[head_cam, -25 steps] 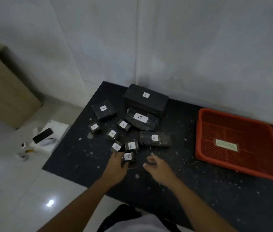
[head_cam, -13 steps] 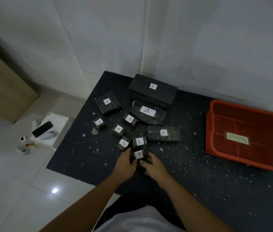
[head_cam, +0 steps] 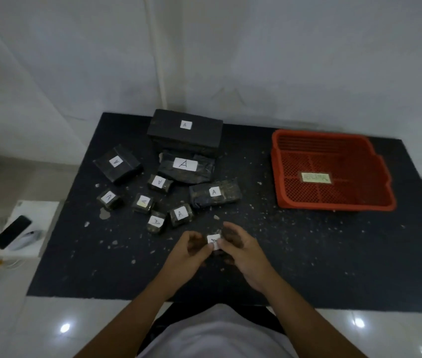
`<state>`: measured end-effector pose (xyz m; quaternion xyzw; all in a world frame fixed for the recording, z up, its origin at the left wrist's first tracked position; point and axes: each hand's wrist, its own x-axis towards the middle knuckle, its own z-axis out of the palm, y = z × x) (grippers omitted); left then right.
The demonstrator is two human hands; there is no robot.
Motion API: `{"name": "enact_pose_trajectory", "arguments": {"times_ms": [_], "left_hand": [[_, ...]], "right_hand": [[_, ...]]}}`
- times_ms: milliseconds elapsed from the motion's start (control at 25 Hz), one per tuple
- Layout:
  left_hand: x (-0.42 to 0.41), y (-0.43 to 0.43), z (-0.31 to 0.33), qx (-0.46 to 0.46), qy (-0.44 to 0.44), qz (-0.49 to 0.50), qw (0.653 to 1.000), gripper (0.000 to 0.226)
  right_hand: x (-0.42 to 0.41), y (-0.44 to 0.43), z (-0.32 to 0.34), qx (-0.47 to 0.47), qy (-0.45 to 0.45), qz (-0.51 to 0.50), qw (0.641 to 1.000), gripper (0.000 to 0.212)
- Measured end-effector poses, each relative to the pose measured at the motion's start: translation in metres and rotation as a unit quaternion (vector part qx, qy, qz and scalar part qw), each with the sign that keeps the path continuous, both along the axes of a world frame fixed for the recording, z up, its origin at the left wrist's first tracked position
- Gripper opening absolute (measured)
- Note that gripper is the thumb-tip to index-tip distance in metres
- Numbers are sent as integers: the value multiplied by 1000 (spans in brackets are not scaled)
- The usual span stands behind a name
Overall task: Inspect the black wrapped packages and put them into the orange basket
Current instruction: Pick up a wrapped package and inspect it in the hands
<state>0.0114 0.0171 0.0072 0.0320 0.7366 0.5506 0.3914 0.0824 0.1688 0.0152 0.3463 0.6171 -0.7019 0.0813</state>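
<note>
A small black wrapped package [head_cam: 214,241] with a white "A" label is held just above the mat between my left hand [head_cam: 191,250] and my right hand [head_cam: 241,250]. Both hands grip its sides. Several more labelled black packages lie beyond: a big box [head_cam: 184,130] at the back, a flat one [head_cam: 186,166] in front of it, a long one [head_cam: 215,193], a square one [head_cam: 117,163] at the left, and small cubes around [head_cam: 180,214]. The orange basket [head_cam: 334,205] sits at the right with only a paper label inside.
A dark mat [head_cam: 308,254] speckled with pale crumbs covers the work surface, its near edge by my body. Left of it, on the tiled floor, a phone [head_cam: 11,235] lies on a white box with cables nearby. A white wall rises behind.
My right hand joined the left on the nearest small package, and both lifted it from the group toward me. The view shifted so the basket shows in full.
</note>
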Motion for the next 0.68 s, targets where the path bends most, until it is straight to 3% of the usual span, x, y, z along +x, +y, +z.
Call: {"name": "enact_pose_trajectory", "arguments": {"times_ms": [80,240,400,560,680], "left_hand": [[4,10,15,51,-2,-10,999,40],[13,20,25,94,40,-138,985,52],[22,32,31,92,74,-195,974,50],[38,44,31,88,94,-156,979,39],[53,58,30,66,136,-148,977,21]], "right_hand": [[14,12,7,28,8,14,999,43],[36,27,17,58,18,7,998,29],[60,34,26,87,32,-18,996,22],[87,38,27,90,64,23,994,50],[96,45,26,138,74,15,988,40]]}}
